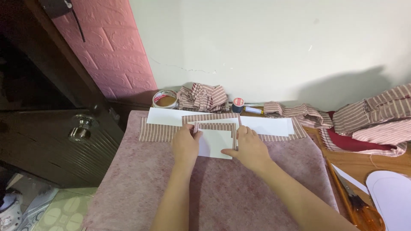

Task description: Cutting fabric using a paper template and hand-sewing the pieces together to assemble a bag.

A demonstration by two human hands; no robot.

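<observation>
At the far left stands a dark wooden door (pixel 51 141) with one round metal knob (pixel 80 128), and behind it a pink brick-patterned wall (pixel 115 47). The worktop (pixel 214 188) is covered by a mottled pink felt mat. At its far edge, against the pale wall, sits one roll of tape (pixel 165 99), then one crumpled heap of striped fabric (pixel 202 97), then one spool of thread (pixel 238 104) with a red top.

Across the far part of the mat lies one long striped fabric strip (pixel 156 133), with white paper sheets on it: one showing to the left (pixel 165 116) and one to the right (pixel 269 126).

In the middle lies one white card piece (pixel 214 143), wrapped on its far and right edges by a folded striped fabric piece (pixel 212 125). The left hand (pixel 185 143) rests palm down on the card's left edge, its fingers curled loosely and pressing flat, its thumb on the white card. The right hand (pixel 250 147) lies palm down at the card's right edge, its fingers pressing the striped fold against the card; neither hand is closed around anything. Both forearms reach in from the near edge, bare.

Farther right lie more striped fabric pieces (pixel 376 115) in a heap with one dark red piece (pixel 355 143) among them. At the near right, one pair of scissors (pixel 359 205) lies beside one rounded white paper pattern (pixel 391 196).
</observation>
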